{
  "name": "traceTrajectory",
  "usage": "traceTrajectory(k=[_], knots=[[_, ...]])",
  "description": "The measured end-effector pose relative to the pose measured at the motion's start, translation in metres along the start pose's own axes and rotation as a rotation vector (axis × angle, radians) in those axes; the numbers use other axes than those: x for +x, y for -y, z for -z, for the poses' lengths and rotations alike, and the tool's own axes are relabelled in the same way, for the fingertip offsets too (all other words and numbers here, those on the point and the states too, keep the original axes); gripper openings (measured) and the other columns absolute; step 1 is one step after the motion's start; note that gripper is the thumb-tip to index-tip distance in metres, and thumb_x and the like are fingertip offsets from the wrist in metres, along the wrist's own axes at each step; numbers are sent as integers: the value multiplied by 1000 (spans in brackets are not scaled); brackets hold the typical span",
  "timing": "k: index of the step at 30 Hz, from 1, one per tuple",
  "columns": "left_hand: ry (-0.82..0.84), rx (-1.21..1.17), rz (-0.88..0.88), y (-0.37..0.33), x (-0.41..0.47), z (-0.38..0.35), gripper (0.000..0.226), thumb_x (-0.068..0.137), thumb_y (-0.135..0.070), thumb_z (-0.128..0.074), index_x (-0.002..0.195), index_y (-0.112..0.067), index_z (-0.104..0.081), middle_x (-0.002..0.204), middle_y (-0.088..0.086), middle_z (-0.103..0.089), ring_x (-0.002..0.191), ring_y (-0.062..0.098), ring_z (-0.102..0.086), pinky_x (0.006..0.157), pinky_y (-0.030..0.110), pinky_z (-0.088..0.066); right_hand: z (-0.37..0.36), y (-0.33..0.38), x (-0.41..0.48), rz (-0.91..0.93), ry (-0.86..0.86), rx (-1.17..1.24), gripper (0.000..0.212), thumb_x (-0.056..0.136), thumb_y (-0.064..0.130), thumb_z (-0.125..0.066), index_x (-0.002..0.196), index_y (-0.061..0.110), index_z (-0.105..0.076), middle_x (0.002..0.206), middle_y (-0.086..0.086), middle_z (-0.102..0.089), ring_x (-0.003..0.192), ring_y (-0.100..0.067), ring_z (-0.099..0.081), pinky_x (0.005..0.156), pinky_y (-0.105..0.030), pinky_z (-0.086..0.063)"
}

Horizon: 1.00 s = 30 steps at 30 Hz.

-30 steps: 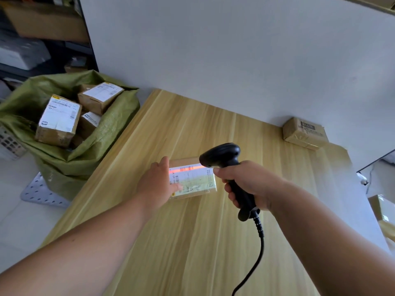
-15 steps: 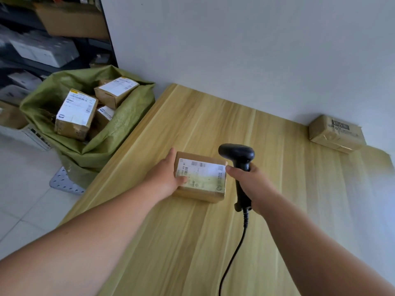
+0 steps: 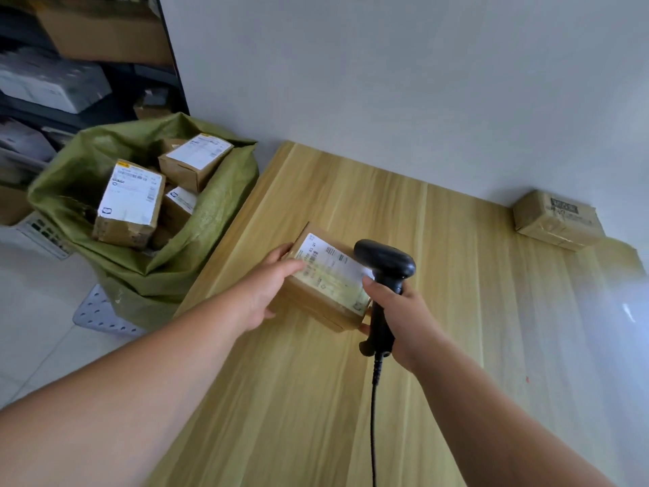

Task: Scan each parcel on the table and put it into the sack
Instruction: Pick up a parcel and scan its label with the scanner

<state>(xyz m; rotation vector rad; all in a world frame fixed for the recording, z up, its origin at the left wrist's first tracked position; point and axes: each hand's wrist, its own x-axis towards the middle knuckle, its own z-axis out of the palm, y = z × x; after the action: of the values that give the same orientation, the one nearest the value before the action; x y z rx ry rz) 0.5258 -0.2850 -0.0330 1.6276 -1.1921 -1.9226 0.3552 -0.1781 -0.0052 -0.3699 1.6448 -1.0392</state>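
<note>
Since prev. frame, parcel (image 3: 326, 275) has rotated and tipped up off tabletop (image 3: 456, 346). L hand (image 3: 267, 290) grips its left edge, thumb on label. R hand (image 3: 400, 311) is clenched round barcode scanner (image 3: 384, 261), at parcel's right corner. Rec.: lift clear, swing to green sack (image 3: 217, 219) left of L hand, keep scanner cable away.

Centre: brown cardboard parcel (image 3: 326, 284) with a white label tinted pale green and printed with black barcodes, beside a matt black handheld scanner (image 3: 384, 265). Pale yellow-brown wooden table (image 3: 456, 346) streaked with lengthwise grain. At left, an olive-green woven sack (image 3: 210, 219) holds brown boxes (image 3: 130, 205) with white labels, one edged yellow; at right, a tan taped parcel (image 3: 556, 221) bears a dark printed patch.
</note>
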Motion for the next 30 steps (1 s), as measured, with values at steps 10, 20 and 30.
traceTrajectory(k=[10,20,30], knots=[[46,-88,-63,-73,-22,82,17,82,-19,-69,97,-25,-66,85,-2,-66,88,17,-55,83,36,-44,-40,38,-33,168,47,-172,24,88,35,-72,108,28,-62,112,-4,-71,103,-27,-69,91,-52,-57],[-99,191,-107,-108,-28,124,42,72,-20,-80,110,-19,-63,100,4,-70,97,21,-62,96,43,-47,-68,110,-72,295,227,-589,20,91,28,-67,84,12,-57,64,-5,-61,52,-18,-51,55,-33,-43],[-92,226,-109,-118,-27,138,36,76,-20,-78,109,-15,-64,101,7,-70,96,22,-62,90,40,-48,-83,137,-82,293,246,-723,22,91,28,-67,82,12,-55,65,-5,-57,51,-18,-49,52,-30,-42]])
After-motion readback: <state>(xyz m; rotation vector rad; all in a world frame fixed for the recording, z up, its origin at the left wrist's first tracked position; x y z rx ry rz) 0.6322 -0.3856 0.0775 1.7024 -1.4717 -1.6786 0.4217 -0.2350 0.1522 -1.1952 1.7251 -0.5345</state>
